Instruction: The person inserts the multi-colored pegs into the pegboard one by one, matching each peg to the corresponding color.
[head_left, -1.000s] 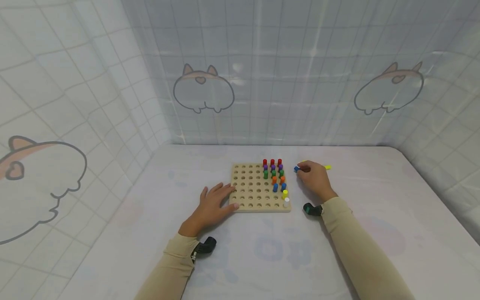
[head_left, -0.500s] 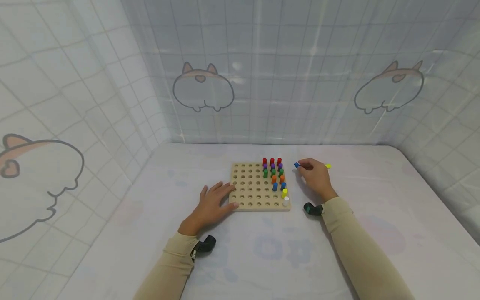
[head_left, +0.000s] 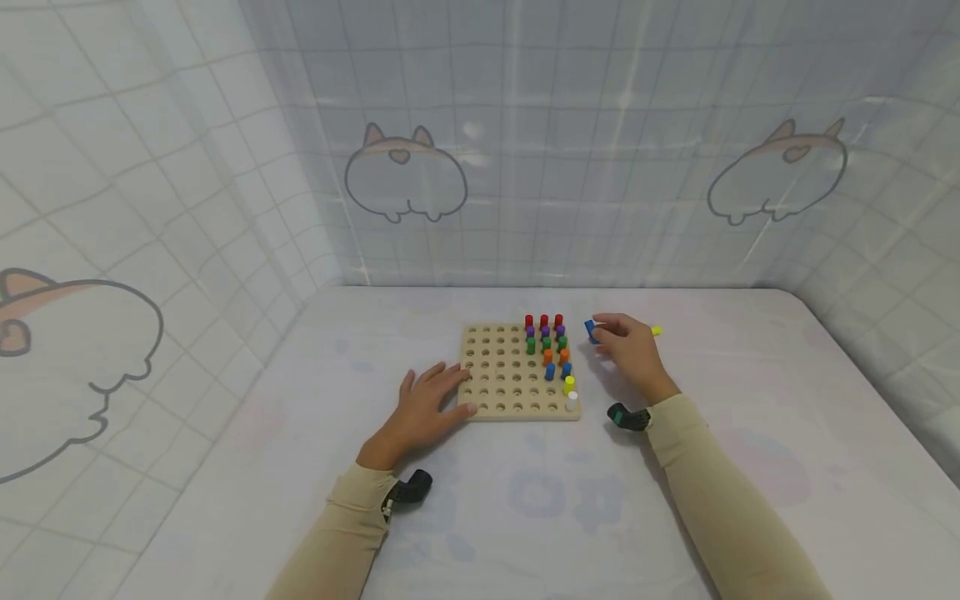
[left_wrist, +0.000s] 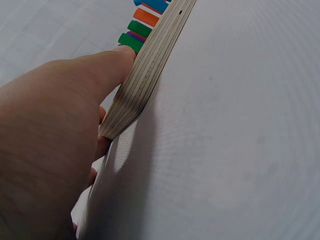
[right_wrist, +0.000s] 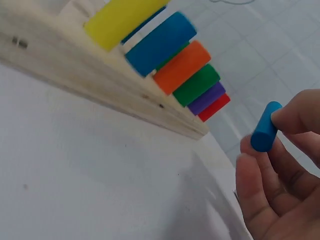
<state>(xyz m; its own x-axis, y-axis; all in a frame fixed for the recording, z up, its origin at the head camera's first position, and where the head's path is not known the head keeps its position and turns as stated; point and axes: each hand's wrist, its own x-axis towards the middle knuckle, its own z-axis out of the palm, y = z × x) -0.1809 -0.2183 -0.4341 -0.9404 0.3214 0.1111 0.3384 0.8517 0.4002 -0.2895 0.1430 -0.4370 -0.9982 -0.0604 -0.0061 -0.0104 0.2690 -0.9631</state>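
A wooden pegboard [head_left: 525,418] lies on the table, with colored pegs standing in its right-hand columns. My left hand [head_left: 416,421] rests at its left edge, fingers spread and fairly straight. In the left wrist view the thumb [left_wrist: 107,67] lies on the board's near-left corner. Just right of the board, my right hand [head_left: 633,357] pinches a blue peg [right_wrist: 266,127] between thumb and fingertips. The peg stands tilted, apart from the board.
A yellow peg [head_left: 656,331] lies on the table behind my right hand. On the board, a white peg [head_left: 572,402] fills the near-right corner, with a red row [head_left: 543,320] at the far side. A tile-patterned sheet [head_left: 525,167] rises behind the table.
My right hand has moved slightly away from me and left with the blue peg, which has turned from lying flat to more upright. My left hand has kept its place on the board.
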